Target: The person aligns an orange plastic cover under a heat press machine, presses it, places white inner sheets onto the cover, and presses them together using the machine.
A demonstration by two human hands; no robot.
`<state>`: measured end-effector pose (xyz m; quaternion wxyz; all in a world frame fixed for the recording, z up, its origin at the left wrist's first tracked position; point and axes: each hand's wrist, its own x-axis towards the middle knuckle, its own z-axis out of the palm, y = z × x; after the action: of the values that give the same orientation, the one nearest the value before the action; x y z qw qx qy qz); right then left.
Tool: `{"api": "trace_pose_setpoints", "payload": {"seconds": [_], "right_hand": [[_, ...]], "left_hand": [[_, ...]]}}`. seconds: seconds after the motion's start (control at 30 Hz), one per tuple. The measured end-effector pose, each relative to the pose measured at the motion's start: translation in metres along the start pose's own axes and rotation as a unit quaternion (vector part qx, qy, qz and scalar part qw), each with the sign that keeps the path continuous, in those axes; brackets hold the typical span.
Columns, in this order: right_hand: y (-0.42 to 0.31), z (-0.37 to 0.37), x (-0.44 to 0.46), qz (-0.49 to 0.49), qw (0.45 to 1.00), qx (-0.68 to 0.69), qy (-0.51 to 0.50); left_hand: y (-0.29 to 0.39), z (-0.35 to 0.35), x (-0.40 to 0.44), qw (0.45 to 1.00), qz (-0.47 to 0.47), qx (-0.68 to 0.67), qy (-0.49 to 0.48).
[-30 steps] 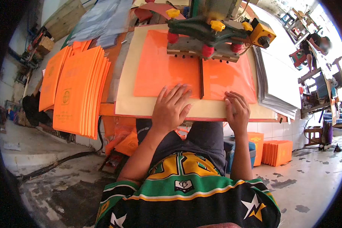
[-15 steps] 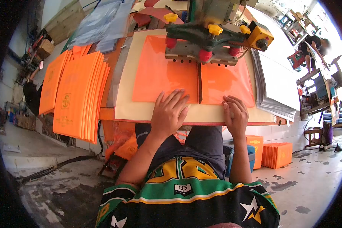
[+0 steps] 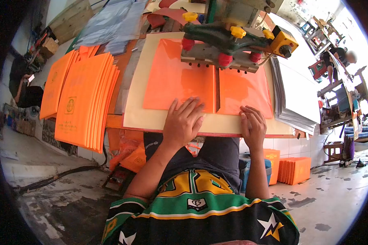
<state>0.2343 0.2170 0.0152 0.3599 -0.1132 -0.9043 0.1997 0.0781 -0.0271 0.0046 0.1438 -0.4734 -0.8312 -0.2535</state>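
Note:
An orange plastic cover [image 3: 180, 85] lies spread on the cream board in front of me, with a dark strip [image 3: 217, 90] running down its middle. My left hand [image 3: 183, 122] rests flat on the near edge of its left panel, fingers stretched out. At the near edge of the right panel, my right hand [image 3: 254, 124] lies with its fingers extended and slightly bent, holding nothing. Over the cover's far part hangs a green press head [image 3: 223, 38] with yellow knobs and red caps; it hides some of the cover.
Stacked orange folders [image 3: 84, 102] stand at the table's left, and white sheets [image 3: 300, 92] at its right. Clear plastic sheets [image 3: 110, 26] lie at the back left. More orange folders [image 3: 294, 170] stand on the floor. One person [image 3: 335, 61] is at the far right, another [image 3: 20, 81] at the left.
The view has shifted slightly, and the person at the left shows more now. Both hands stay almost in place on the orange cover.

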Motion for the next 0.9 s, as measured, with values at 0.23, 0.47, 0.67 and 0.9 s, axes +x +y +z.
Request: {"api": "trace_pose_setpoints", "payload": {"seconds": [0.23, 0.47, 0.67, 0.9], "right_hand": [[0.0012, 0.0012, -0.0021, 0.008, 1.0, -0.002, 0.002], [0.0024, 0.0005, -0.0036, 0.007, 1.0, 0.003, 0.003], [0.0019, 0.0003, -0.0019, -0.003, 1.0, 0.002, 0.007], [0.0013, 0.0, -0.002, -0.001, 1.0, 0.001, 0.003]], "left_hand": [[-0.0016, 0.0029, -0.002, 1.0, 0.006, 0.001, 0.0], [-0.0007, 0.0025, -0.0019, 1.0, 0.006, 0.013, -0.005], [-0.0015, 0.003, -0.0031, 1.0, 0.008, 0.017, -0.003], [-0.002, 0.0029, -0.0036, 1.0, 0.007, 0.018, -0.01]]}}
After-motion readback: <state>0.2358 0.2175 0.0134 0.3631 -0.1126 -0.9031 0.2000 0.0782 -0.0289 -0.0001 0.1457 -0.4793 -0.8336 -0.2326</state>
